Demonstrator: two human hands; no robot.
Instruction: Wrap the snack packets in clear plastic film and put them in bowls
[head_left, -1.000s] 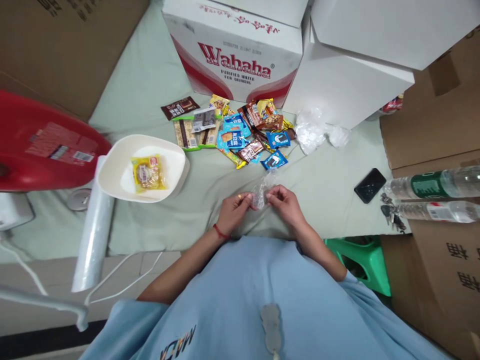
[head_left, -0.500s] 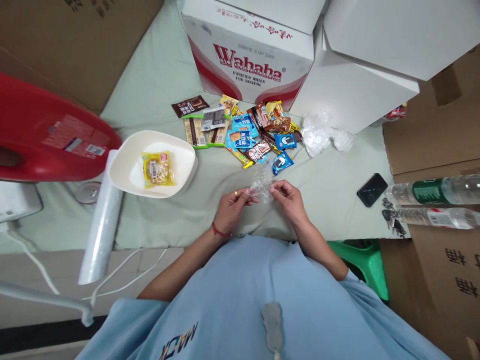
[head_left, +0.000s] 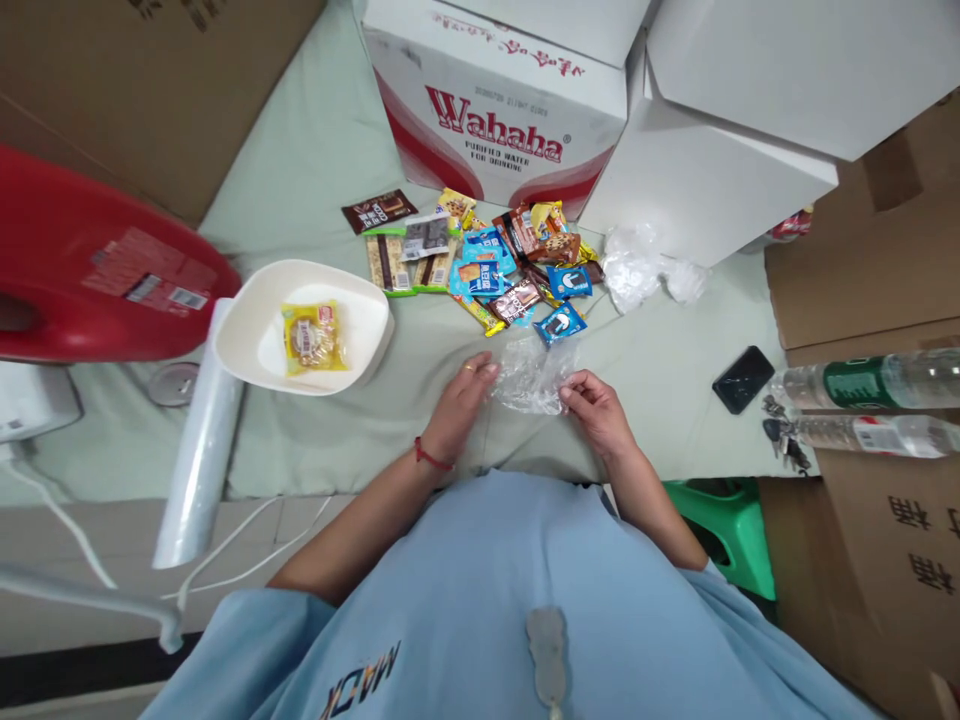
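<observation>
A crumpled clear plastic bag [head_left: 529, 378] is spread between my two hands, low over the cloth. My left hand [head_left: 459, 405] is closed at the bag's left edge, thumb against fingers, though the fingertips are partly hidden. On the other side, my right hand [head_left: 600, 412] pinches the right edge between thumb and fingers. Just beyond the bag lies a blue snack packet [head_left: 561, 323], in front of a pile of wrapped snacks [head_left: 487, 278]. To the left stands a cream plastic bowl [head_left: 367, 300] with a yellow-wrapped snack [head_left: 311, 337] inside.
Behind the snacks rises a Wahaha water carton [head_left: 495, 120]. More crumpled clear plastic [head_left: 637, 270] lies right of the pile. Further right are a black phone [head_left: 742, 380], keys [head_left: 786, 445] and bottles [head_left: 859, 383]. A plastic film roll [head_left: 196, 450] and red container [head_left: 112, 270] are at left.
My hands have moved apart, and the clear bag between them is spread wider and flatter. The nearest blue packet has shifted slightly left. The bowl and the snack in it stay put.
</observation>
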